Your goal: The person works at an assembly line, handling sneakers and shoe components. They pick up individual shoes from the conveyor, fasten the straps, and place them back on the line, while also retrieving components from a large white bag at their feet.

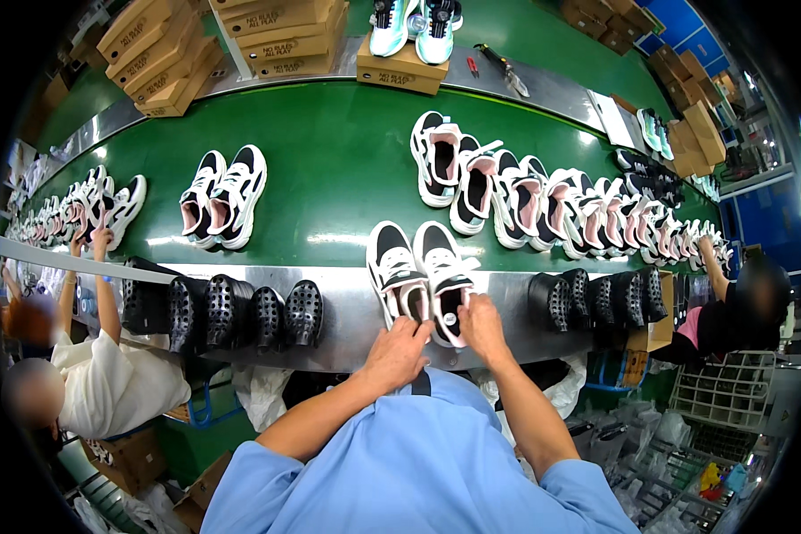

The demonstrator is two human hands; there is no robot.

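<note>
Side by side in front of me lie two white-and-black sneakers with pink lining, toes pointing away. The left sneaker and the right sneaker rest partly over the metal ledge and partly over the green belt. My left hand is closed at the heel of the left sneaker, fingers bent over its collar. At the right sneaker's heel, my right hand grips the outer side of the collar. A round white label shows inside that shoe. Some fingertips are hidden by the shoes.
A green belt runs across, bearing a sneaker pair at left and a long sneaker row at right. Black studded shapes stand along the ledge on both sides. Cardboard boxes are stacked beyond. Co-workers work at either side.
</note>
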